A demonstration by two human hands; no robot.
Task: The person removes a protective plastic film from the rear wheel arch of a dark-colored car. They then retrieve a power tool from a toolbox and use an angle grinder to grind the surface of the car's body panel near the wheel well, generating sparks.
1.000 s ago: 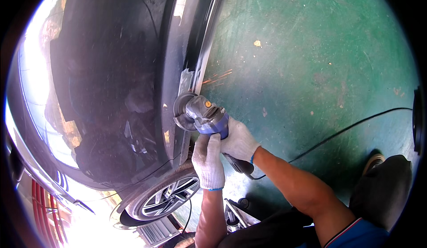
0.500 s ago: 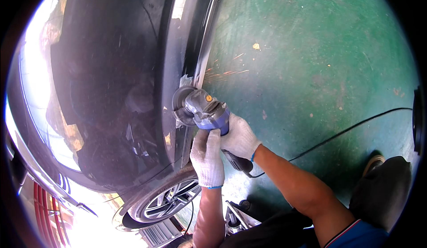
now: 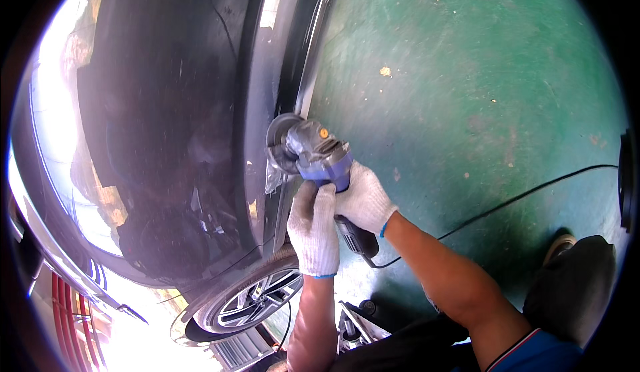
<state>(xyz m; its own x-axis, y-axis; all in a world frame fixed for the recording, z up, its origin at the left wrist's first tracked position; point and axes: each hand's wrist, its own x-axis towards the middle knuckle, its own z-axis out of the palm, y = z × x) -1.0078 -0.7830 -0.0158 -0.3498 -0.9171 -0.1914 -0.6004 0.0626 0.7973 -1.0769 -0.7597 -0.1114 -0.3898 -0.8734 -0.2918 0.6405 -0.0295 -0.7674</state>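
A blue and grey angle grinder (image 3: 325, 162) is held between my two white-gloved hands. My right hand (image 3: 365, 200) is wrapped round its body from the right. From below, my left hand (image 3: 313, 232) is closed against the body near the head, its fingertips partly hidden. The dark round disc with its guard (image 3: 283, 143) sits on the grinder's left side, by the lower sill edge of a dark car (image 3: 167, 105). Whether the disc touches the metal I cannot tell. Close to the disc, the sill (image 3: 270, 185) has a scraped, bare patch.
A black power cord (image 3: 513, 201) runs from the grinder across the green floor (image 3: 467, 72) to the right edge. Below is a car wheel (image 3: 257, 299) with a spoked rim. My knee (image 3: 573, 285) and shoe (image 3: 561, 245) are at the lower right.
Both hands and the grinder have shifted slightly up and right along the sill. The orange sparks that flew to the right of the disc no longer show.
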